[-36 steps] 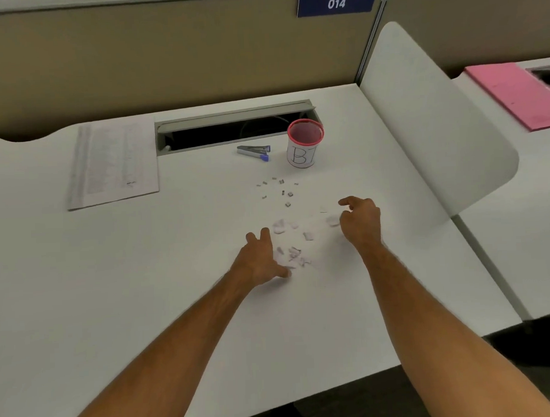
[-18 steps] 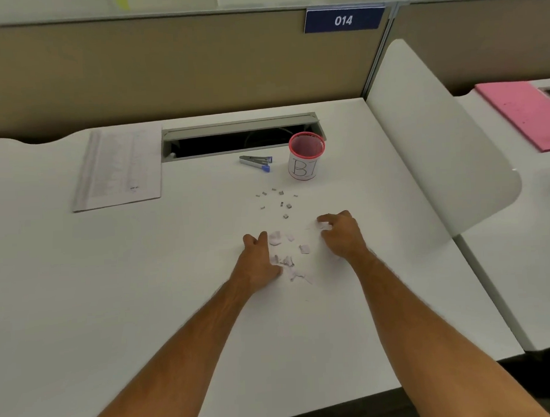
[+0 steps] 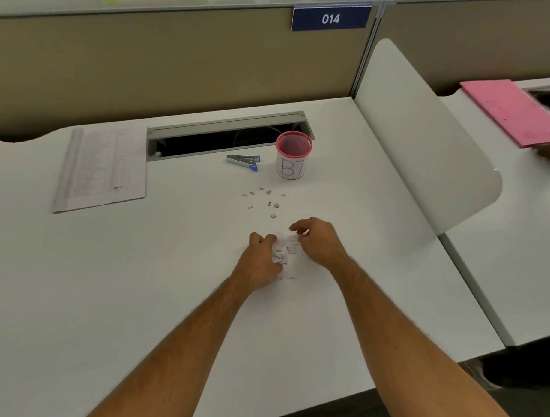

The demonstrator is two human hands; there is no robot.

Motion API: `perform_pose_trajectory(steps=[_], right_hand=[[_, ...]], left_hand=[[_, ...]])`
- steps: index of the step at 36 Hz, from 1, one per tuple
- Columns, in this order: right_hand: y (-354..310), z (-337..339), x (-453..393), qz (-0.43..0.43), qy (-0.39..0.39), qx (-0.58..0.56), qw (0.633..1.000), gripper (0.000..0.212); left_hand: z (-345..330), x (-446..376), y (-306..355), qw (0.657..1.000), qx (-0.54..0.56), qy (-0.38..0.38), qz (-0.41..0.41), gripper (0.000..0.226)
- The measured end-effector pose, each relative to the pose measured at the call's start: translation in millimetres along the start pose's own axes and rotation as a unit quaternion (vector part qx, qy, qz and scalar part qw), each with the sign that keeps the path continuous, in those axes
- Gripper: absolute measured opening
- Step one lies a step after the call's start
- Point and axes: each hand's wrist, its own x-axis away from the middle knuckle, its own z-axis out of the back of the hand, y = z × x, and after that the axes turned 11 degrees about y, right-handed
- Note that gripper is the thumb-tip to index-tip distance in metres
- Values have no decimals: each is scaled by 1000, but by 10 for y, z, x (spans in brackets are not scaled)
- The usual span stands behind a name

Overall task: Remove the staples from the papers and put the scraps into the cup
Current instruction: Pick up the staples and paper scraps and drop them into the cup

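Scraps: a small heap of torn white paper scraps (image 3: 284,251) is seen on the white surface (image 3: 145,275), bunched between two hands, with a few bits lying loose just below the heap.
Left hand: the left hand (image 3: 260,262) is pressed against the heap's left side, fingers curled around some of the scraps.
Right hand: the right hand (image 3: 320,242) is cupped against the heap's right side, fingers bent over its top edge; whether any scrap is pinched cannot be told.
Staples: pulled staples (image 3: 267,200) are scattered on the surface between the hands and the cup.
Cup: a red-rimmed cup (image 3: 293,159) with a white label marked "B" is stood upright beyond the staples, well apart from the heap.
Staple remover: a grey tool with a blue tip (image 3: 244,161) is laid just left of the cup.
Papers: a printed stack of papers (image 3: 101,167) is placed at the far left.
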Motion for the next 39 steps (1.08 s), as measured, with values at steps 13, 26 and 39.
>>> perform_pose_trajectory(steps=[13,26,39], right_hand=[[215,98,130,-118,56,43,990,46],[89,10,129,-78,20,-45,996,40],[93,-11,101,-125,3,-50,991,51]], left_hand=[[-12,6,14,995,-91,-38,-28,113],[-43,23,111,998,-66,-14,-14,94],[-135,194,106,977,-196,-60,-50,160]])
